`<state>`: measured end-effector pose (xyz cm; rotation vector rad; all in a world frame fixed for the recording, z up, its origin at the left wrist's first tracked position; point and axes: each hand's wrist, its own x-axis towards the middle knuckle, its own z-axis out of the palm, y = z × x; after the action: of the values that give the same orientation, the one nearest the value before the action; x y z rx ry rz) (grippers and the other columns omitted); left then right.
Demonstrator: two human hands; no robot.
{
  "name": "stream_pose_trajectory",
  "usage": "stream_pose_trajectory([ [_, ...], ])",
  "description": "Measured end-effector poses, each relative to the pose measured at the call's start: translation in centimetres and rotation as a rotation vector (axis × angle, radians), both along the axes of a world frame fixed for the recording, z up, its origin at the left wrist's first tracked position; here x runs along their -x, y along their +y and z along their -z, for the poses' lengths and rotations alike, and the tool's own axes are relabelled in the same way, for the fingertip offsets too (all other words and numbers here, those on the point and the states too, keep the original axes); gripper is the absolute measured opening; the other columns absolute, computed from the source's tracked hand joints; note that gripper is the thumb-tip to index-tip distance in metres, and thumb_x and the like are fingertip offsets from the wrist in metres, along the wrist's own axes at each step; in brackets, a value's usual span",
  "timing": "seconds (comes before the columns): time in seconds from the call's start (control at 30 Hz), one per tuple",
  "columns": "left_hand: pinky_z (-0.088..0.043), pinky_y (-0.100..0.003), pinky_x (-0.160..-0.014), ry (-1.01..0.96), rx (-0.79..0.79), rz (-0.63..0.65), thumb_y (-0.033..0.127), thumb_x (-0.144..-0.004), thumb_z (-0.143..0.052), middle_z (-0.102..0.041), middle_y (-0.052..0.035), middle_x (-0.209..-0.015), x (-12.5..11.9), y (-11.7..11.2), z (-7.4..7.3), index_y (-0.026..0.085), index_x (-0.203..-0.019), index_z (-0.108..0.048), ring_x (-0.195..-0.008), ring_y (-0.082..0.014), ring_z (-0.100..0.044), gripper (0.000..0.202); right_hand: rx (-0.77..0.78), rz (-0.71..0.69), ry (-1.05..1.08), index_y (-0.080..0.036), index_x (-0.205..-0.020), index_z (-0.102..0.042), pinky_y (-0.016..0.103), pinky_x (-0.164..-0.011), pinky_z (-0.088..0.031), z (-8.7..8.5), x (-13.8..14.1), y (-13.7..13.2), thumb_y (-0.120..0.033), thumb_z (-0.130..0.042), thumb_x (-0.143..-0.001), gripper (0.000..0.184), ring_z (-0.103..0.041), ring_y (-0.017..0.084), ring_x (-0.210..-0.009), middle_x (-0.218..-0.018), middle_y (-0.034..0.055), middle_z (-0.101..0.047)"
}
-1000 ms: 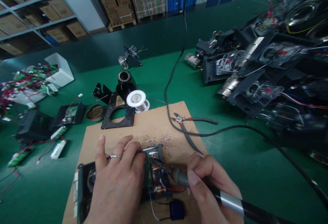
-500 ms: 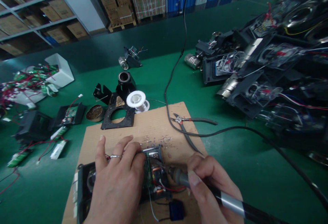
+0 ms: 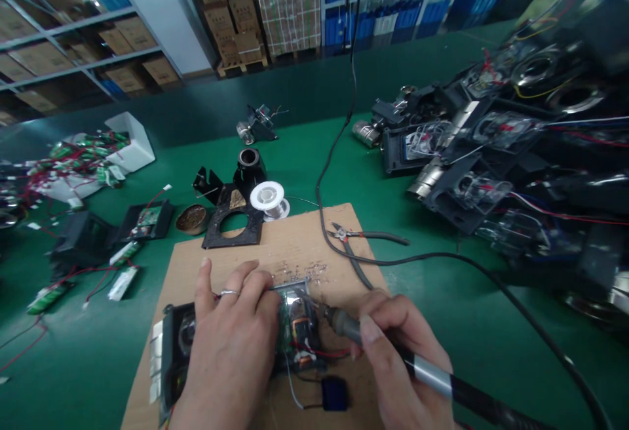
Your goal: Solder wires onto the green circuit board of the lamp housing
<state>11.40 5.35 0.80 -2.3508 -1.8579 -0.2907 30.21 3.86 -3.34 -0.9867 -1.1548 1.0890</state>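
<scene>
My right hand [image 3: 407, 351] is closed around the handle of a soldering iron [image 3: 432, 374]. The tip points left, at the upper right corner of a dark grey device housing [image 3: 170, 325]; whether it touches is too blurred to tell. My left hand [image 3: 236, 345] lies over this housing, fingers curled at its far edge and the little finger sticking out. Inside the housing show a green circuit board [image 3: 285, 332] and an orange-and-black component [image 3: 299, 332]. A small dark blue block [image 3: 334, 394] on thin wires lies in front. Underneath is a cardboard sheet [image 3: 196, 259].
Diagonal cutters [image 3: 344, 236] lie under a black cable [image 3: 417, 257]. Beyond stand a solder spool [image 3: 266, 195], a black iron stand [image 3: 230, 233] and a round tin [image 3: 191, 220]. Metal-fitted housings [image 3: 457, 187] pile up at right; wired green packs [image 3: 83, 155] at left.
The camera view has shifted slightly. The iron's tip has moved a little up toward the housing's upper corner. My left hand stays on the housing.
</scene>
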Motion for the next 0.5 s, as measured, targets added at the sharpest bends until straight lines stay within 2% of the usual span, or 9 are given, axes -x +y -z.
stream_pose_trajectory([
  [0.17,-0.020,-0.074,-0.120,0.027,0.008,0.009,0.009,-0.089,-0.059,-0.076,-0.0060,-0.099,0.1,0.0,0.2,0.021,-0.077,-0.075,-0.118,-0.0356,-0.065,0.024,-0.055,0.032,0.062,-0.022,-0.074,-0.048,0.024,-0.057,-0.040,-0.3,-0.2,0.3,-0.027,-0.054,-0.103,0.030,-0.044,0.014,-0.062,-0.067,-0.0037,-0.046],
  [0.3,-0.017,-0.073,-0.121,-0.066,-0.013,0.036,0.008,-0.087,-0.056,-0.077,-0.0053,-0.102,0.3,-0.4,0.3,0.022,-0.078,-0.076,-0.123,-0.0347,-0.064,0.026,-0.063,0.118,0.137,-0.022,-0.072,-0.051,0.026,-0.059,-0.041,-0.8,-0.6,1.1,-0.028,-0.058,-0.100,0.030,-0.046,0.015,-0.065,-0.067,-0.0031,-0.047],
  [0.4,-0.013,-0.070,-0.124,-0.134,-0.058,0.063,0.011,-0.090,-0.052,-0.077,-0.0036,-0.109,0.6,-0.9,-0.8,0.025,-0.086,-0.077,-0.126,-0.0326,-0.062,0.029,-0.080,0.237,0.143,-0.022,-0.069,-0.050,0.028,-0.059,-0.041,-1.4,-1.3,2.1,-0.027,-0.063,-0.095,0.029,-0.047,0.016,-0.065,-0.066,-0.0032,-0.047],
  [0.5,-0.016,-0.060,-0.127,-0.148,-0.188,0.112,0.020,-0.094,-0.054,-0.074,-0.0011,-0.118,2.3,-1.7,-2.5,0.028,-0.102,-0.073,-0.126,-0.0278,-0.061,0.022,-0.110,0.289,0.122,-0.022,-0.069,-0.051,0.027,-0.061,-0.040,-2.5,-1.9,3.3,-0.025,-0.063,-0.094,0.027,-0.048,0.015,-0.065,-0.066,-0.0037,-0.050],
])
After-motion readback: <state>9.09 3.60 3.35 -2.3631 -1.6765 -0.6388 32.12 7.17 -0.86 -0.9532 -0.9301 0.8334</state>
